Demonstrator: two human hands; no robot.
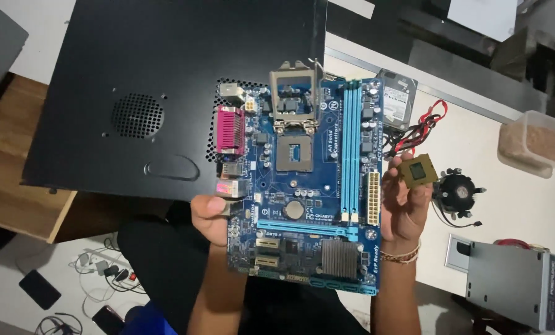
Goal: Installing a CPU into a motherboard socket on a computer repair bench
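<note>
I hold a blue motherboard [302, 186] up in front of me, above my lap. Its processor socket [294, 152] is bare and the metal socket cover [295, 93] is flipped open. My left hand [212, 217] grips the board's left edge by the rear ports. My right hand [408, 208] supports the board's right edge and pinches a small square processor chip [419, 171] between its fingertips, just right of the board.
A black computer case panel [166, 93] lies at the upper left. On the white table [513, 205] are a hard drive [396, 99], red and black cables [423, 127], a cooler fan [456, 192], a clear plastic box [535, 146] and a grey power supply [516, 282]. Cables lie on the floor [97, 263].
</note>
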